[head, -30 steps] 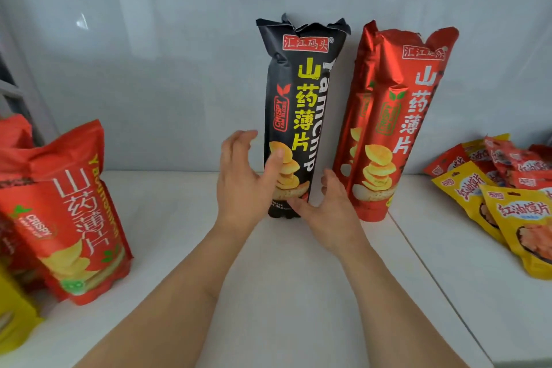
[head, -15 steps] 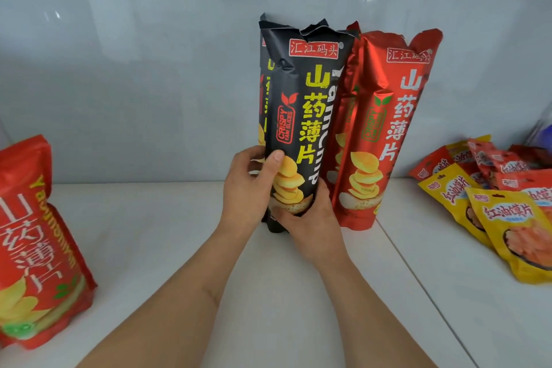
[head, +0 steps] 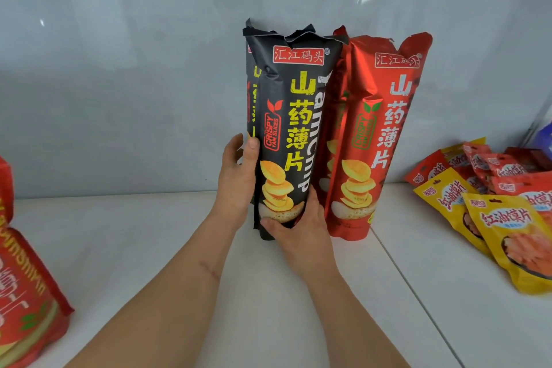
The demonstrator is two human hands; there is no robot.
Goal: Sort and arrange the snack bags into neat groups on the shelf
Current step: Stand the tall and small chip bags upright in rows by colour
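Two tall black yam chip bags (head: 295, 116) stand upright, one behind the other, on the white shelf (head: 149, 248). My left hand (head: 236, 176) grips their left side, thumb on the front bag. My right hand (head: 301, 227) holds the front bag's bottom right corner, thumb across its base. Right beside them, touching, stand tall red yam chip bags (head: 385, 134) against the back wall.
A pile of small yellow and red snack packets (head: 501, 212) lies at the right. A wide red yam chip bag (head: 24, 293) stands at the left edge. A seam (head: 418, 296) runs across the shelf at the right.
Both hands closed round the black bags and slid them right until they touch the red bags. The view has shifted right.
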